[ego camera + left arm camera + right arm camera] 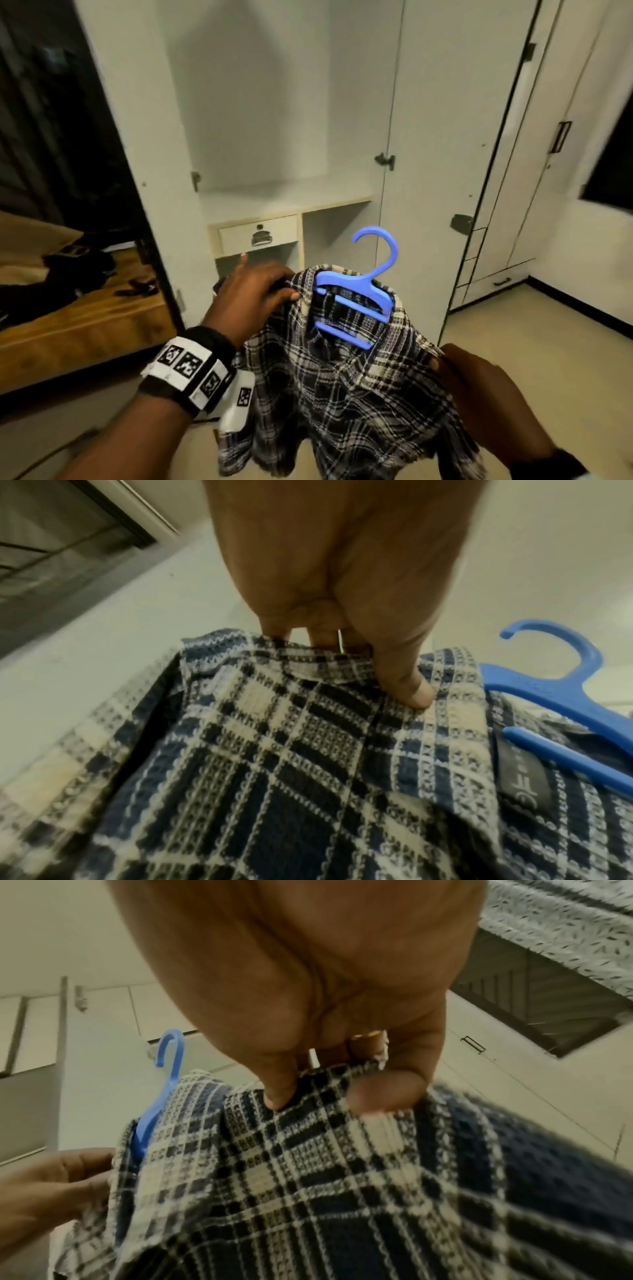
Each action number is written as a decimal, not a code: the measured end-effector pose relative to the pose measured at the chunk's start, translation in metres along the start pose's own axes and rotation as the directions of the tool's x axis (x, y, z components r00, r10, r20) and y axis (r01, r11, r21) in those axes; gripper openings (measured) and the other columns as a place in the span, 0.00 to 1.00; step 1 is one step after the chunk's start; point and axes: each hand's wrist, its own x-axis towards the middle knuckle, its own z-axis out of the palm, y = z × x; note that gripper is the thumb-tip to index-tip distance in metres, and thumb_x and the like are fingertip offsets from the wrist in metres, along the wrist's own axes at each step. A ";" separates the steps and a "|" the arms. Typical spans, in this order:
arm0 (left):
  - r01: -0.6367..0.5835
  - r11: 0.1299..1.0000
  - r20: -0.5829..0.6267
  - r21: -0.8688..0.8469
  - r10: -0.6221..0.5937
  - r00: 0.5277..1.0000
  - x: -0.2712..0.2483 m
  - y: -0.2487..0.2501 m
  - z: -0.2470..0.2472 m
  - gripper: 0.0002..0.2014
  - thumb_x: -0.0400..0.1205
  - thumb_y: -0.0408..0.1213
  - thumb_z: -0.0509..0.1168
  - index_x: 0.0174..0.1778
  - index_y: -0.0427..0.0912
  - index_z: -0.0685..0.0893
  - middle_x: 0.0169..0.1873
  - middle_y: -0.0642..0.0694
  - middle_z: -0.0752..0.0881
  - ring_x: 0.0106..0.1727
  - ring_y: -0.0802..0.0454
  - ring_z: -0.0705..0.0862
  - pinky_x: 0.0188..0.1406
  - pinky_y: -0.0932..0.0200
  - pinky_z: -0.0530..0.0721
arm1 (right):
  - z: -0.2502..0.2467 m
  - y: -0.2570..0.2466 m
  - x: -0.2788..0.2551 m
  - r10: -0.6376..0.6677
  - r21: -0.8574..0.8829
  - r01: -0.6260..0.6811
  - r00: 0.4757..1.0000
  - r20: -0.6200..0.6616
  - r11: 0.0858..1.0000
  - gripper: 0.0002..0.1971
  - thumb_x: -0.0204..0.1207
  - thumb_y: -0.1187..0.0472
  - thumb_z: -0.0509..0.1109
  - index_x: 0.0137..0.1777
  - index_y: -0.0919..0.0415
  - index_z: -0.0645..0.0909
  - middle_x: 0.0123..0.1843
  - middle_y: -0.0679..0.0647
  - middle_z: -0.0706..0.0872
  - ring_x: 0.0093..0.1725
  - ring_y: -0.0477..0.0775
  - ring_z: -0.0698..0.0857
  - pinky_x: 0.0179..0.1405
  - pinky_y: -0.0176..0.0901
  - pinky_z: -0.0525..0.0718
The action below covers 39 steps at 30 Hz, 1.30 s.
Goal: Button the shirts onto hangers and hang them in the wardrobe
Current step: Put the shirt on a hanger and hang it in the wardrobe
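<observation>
A navy and cream plaid shirt (342, 383) hangs in the air on a blue plastic hanger (359, 298) in front of the open wardrobe. The hanger's hook (380, 246) rises above the collar. My left hand (253, 301) pinches the shirt's left shoulder (308, 723) between thumb and fingers (407, 685). My right hand (479, 387) pinches the right shoulder cloth (342, 1150) between thumb and fingertips (383, 1093). The blue hanger (561, 704) (154, 1104) shows beside the collar in both wrist views.
The wardrobe's open bay (267, 113) stands straight ahead, with a shelf and a small drawer (258, 234) below it. Its open door (442, 154) is at the right, more closed doors (555, 171) beyond. A bed (68, 308) with dark clothes lies left.
</observation>
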 end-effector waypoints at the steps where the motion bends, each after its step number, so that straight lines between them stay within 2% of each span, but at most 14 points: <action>1: -0.019 1.000 0.008 -0.006 0.019 1.000 0.023 0.002 0.010 0.10 0.82 0.48 0.72 0.57 0.54 0.89 0.50 0.60 0.89 0.51 0.61 0.84 0.79 0.46 0.63 | -0.006 0.005 0.008 0.075 0.032 -0.075 0.997 0.000 0.997 0.10 0.87 0.48 0.61 0.43 0.41 0.76 0.38 0.44 0.84 0.39 0.42 0.82 0.40 0.39 0.79; 4: -0.017 0.998 0.041 -0.064 0.020 0.999 0.075 -0.004 0.036 0.08 0.82 0.44 0.73 0.56 0.54 0.89 0.50 0.60 0.88 0.53 0.63 0.83 0.75 0.53 0.66 | -0.016 0.013 0.038 0.181 0.055 -0.182 0.983 0.023 0.982 0.09 0.85 0.42 0.60 0.47 0.42 0.76 0.40 0.49 0.85 0.42 0.48 0.85 0.47 0.52 0.84; 9: -0.073 0.994 -0.037 -0.080 0.070 0.997 0.170 -0.048 0.067 0.10 0.82 0.41 0.72 0.59 0.51 0.86 0.60 0.59 0.80 0.58 0.58 0.82 0.58 0.57 0.82 | -0.034 -0.008 0.127 0.214 -0.292 -0.179 0.972 0.093 0.940 0.34 0.74 0.24 0.38 0.75 0.35 0.64 0.68 0.46 0.84 0.65 0.46 0.84 0.60 0.37 0.79; 12: 0.003 0.997 -0.018 -0.074 -0.004 1.000 0.233 -0.068 0.069 0.19 0.81 0.57 0.63 0.62 0.51 0.84 0.59 0.53 0.81 0.59 0.51 0.82 0.55 0.55 0.78 | -0.049 -0.028 0.187 0.226 -0.325 -0.197 0.973 0.054 0.925 0.71 0.30 0.14 0.13 0.76 0.33 0.59 0.72 0.42 0.81 0.72 0.44 0.80 0.64 0.32 0.76; 14: 0.012 0.993 -0.032 -0.119 -0.016 0.999 0.278 -0.081 0.067 0.22 0.77 0.64 0.56 0.59 0.57 0.81 0.52 0.56 0.81 0.54 0.51 0.82 0.54 0.51 0.79 | -0.058 -0.027 0.229 0.201 -0.248 -0.207 0.978 -0.053 0.946 0.80 0.16 0.15 0.10 0.72 0.36 0.67 0.68 0.46 0.85 0.69 0.46 0.83 0.63 0.30 0.76; 16: 0.002 0.995 -0.034 -0.103 -0.005 0.999 0.324 -0.090 0.063 0.18 0.79 0.63 0.57 0.57 0.58 0.79 0.49 0.58 0.79 0.52 0.53 0.82 0.53 0.49 0.81 | -0.060 -0.015 0.271 0.159 -0.067 -0.176 0.966 -0.204 0.982 0.65 0.25 0.06 0.24 0.56 0.32 0.78 0.55 0.49 0.90 0.58 0.47 0.89 0.49 0.22 0.76; 18: -0.027 0.996 -0.073 -0.091 0.020 0.997 0.375 -0.098 0.059 0.11 0.84 0.57 0.61 0.57 0.58 0.80 0.51 0.58 0.79 0.53 0.53 0.82 0.54 0.51 0.81 | -0.073 -0.015 0.314 0.124 -0.058 -0.148 0.946 -0.300 0.987 0.42 0.37 0.04 0.39 0.50 0.19 0.70 0.48 0.40 0.88 0.50 0.35 0.86 0.41 0.19 0.73; 20: -0.040 0.990 -0.162 -0.132 0.018 0.987 0.420 -0.105 0.055 0.07 0.86 0.49 0.65 0.59 0.57 0.80 0.55 0.57 0.79 0.57 0.53 0.83 0.58 0.52 0.81 | -0.094 -0.035 0.353 0.103 -0.059 -0.129 0.939 -0.329 0.990 0.16 0.67 0.17 0.52 0.52 0.17 0.62 0.49 0.38 0.84 0.49 0.33 0.82 0.44 0.24 0.73; 23: -0.031 0.961 -0.342 -0.275 -0.067 0.937 0.485 -0.118 0.053 0.19 0.86 0.49 0.67 0.71 0.56 0.73 0.70 0.54 0.75 0.71 0.52 0.79 0.72 0.47 0.78 | -0.130 -0.054 0.426 0.104 -0.067 -0.135 0.932 -0.347 0.989 0.24 0.76 0.29 0.41 0.49 0.40 0.74 0.46 0.45 0.84 0.46 0.44 0.84 0.49 0.38 0.81; 26: -0.064 0.953 -0.342 -0.296 -0.043 0.939 0.529 -0.121 0.064 0.40 0.84 0.58 0.65 0.87 0.57 0.50 0.89 0.50 0.46 0.89 0.51 0.50 0.87 0.48 0.53 | -0.157 -0.062 0.498 0.063 -0.082 -0.109 0.898 -0.435 0.991 0.15 0.88 0.45 0.55 0.43 0.49 0.76 0.39 0.48 0.86 0.39 0.50 0.88 0.45 0.46 0.85; 29: -0.151 0.970 -0.278 -0.190 0.094 0.956 0.558 -0.117 0.092 0.55 0.79 0.65 0.68 0.86 0.63 0.30 0.83 0.60 0.23 0.85 0.60 0.36 0.80 0.53 0.51 | -0.194 -0.071 0.579 -0.052 -0.149 -0.025 0.870 -0.491 0.989 0.14 0.88 0.52 0.58 0.43 0.55 0.79 0.45 0.55 0.89 0.45 0.60 0.89 0.45 0.46 0.82; 34: -0.164 0.967 -0.318 -0.197 0.095 0.943 0.613 -0.117 0.129 0.64 0.67 0.75 0.73 0.78 0.76 0.23 0.77 0.68 0.17 0.85 0.60 0.32 0.82 0.52 0.59 | -0.260 -0.126 0.708 -0.129 -0.142 0.064 0.848 -0.514 0.988 0.11 0.84 0.58 0.65 0.43 0.65 0.80 0.45 0.64 0.88 0.43 0.62 0.88 0.38 0.41 0.81; 36: -0.115 0.975 -0.319 -0.189 0.050 0.946 0.640 -0.118 0.135 0.65 0.65 0.76 0.73 0.76 0.78 0.22 0.75 0.68 0.15 0.86 0.56 0.30 0.84 0.47 0.61 | -0.282 -0.152 0.747 -0.180 -0.151 0.116 0.829 -0.529 0.982 0.14 0.83 0.59 0.66 0.35 0.64 0.76 0.44 0.63 0.89 0.39 0.61 0.88 0.32 0.40 0.79; 39: -0.053 0.994 -0.270 -0.091 0.027 0.962 0.678 -0.126 0.142 0.66 0.65 0.75 0.73 0.74 0.77 0.18 0.72 0.62 0.09 0.85 0.45 0.25 0.83 0.27 0.60 | -0.306 -0.184 0.783 -0.229 -0.215 0.123 0.773 -0.592 0.969 0.15 0.82 0.61 0.67 0.33 0.60 0.71 0.53 0.65 0.90 0.52 0.66 0.89 0.43 0.47 0.81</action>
